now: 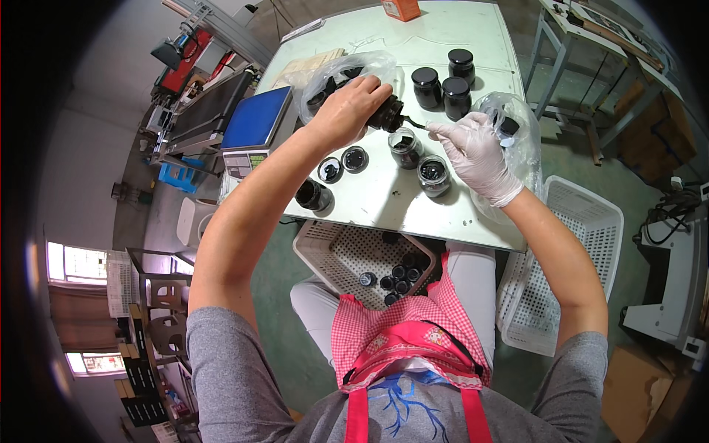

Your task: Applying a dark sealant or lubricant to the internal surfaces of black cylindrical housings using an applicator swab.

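Note:
My bare left hand grips a dark jar, tipped with its mouth to the right. In my gloved right hand is a thin dark-coated stick or spatula, its tip at that mouth. Below stand two glass jars without lids, one partly filled with black matter, the other holding glossy black material. A third dark jar stands near the table's front edge. Two round lids lie beside it, smeared black inside. Behind my hands are several black-lidded jars.
Plastic bags with dark items lie left and right on the white table. A scale with a blue top stands left. Below are a plastic basket holding small jars and a white basket. An orange box stands behind.

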A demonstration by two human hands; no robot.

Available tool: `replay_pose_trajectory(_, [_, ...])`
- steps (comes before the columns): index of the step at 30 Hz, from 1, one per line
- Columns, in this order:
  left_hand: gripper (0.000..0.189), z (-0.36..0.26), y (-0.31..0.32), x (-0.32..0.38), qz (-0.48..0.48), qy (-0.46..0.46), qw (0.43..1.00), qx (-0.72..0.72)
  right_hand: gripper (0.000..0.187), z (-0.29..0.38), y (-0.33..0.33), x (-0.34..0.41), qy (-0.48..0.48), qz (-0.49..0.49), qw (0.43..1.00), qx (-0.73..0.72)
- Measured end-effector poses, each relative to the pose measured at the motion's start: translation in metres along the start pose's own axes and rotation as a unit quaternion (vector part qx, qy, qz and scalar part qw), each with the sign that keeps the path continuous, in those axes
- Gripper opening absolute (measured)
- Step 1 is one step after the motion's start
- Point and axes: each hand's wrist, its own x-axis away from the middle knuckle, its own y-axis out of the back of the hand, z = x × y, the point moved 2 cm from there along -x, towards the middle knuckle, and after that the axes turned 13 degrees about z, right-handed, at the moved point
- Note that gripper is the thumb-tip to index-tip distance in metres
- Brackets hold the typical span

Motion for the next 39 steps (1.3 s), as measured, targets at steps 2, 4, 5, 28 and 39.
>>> replay_pose_trajectory(2, [0.057, 0.001, -0.001, 0.000, 0.001, 0.000, 1.000, 0.001, 0.015, 0.001, -0.002, -0.003, 0.005, -0.003, 1.000, -0.005])
replay_pose_trajectory(4, [0.058, -0.001, 0.000, -0.001, 0.001, -0.001, 1.000, 0.002, 0.016, 0.000, -0.005, -0.005, 0.011, -0.007, 1.000, -0.012])
replay_pose_trajectory(5, [0.059, -0.002, 0.000, -0.001, 0.005, 0.003, 1.000, 0.008, 0.016, -0.001, -0.006, -0.006, 0.011, -0.007, 1.000, -0.012])
replay_pose_trajectory(28, [0.053, 0.000, -0.012, 0.006, -0.054, -0.024, 0.998, 0.001, 0.019, -0.004, -0.009, -0.009, 0.016, 0.017, 1.000, 0.009])
replay_pose_trajectory(39, [0.055, -0.006, -0.017, 0.008, -0.070, -0.036, 0.996, -0.037, 0.023, -0.006, -0.007, -0.006, 0.014, 0.026, 1.000, 0.007])
